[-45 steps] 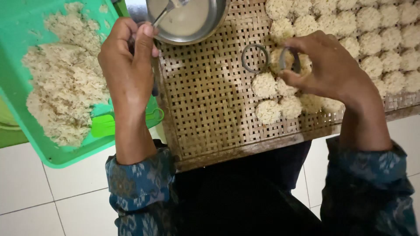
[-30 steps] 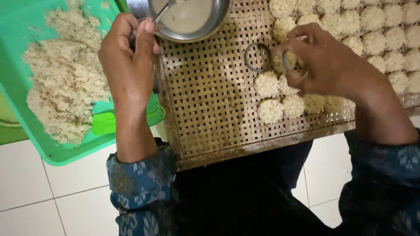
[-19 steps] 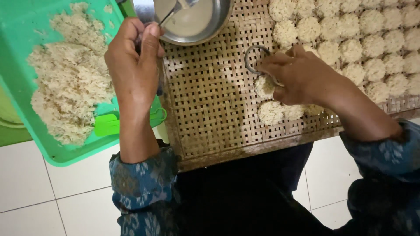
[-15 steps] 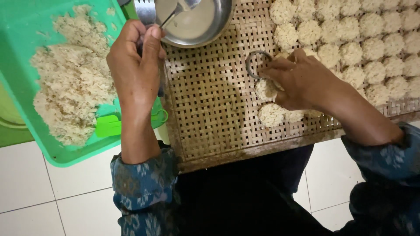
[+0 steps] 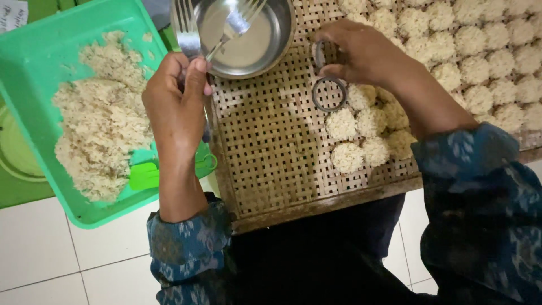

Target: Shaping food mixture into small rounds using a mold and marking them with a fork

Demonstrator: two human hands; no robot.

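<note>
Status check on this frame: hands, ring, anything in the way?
Left hand grips fork over green tray. Right hand sets metal ring on woven tray. Nothing blocking.

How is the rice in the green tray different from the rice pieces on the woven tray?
The rice in the green tray is one loose, uneven heap. The rice pieces on the woven tray are small round cakes, separate and set in rows. Both show the same pale beige, grainy look.

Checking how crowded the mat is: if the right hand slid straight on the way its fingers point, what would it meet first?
The right hand points left across the woven mat. Beyond the metal ring it holds, the steel bowl looks first in line, though depth is unclear.
</note>
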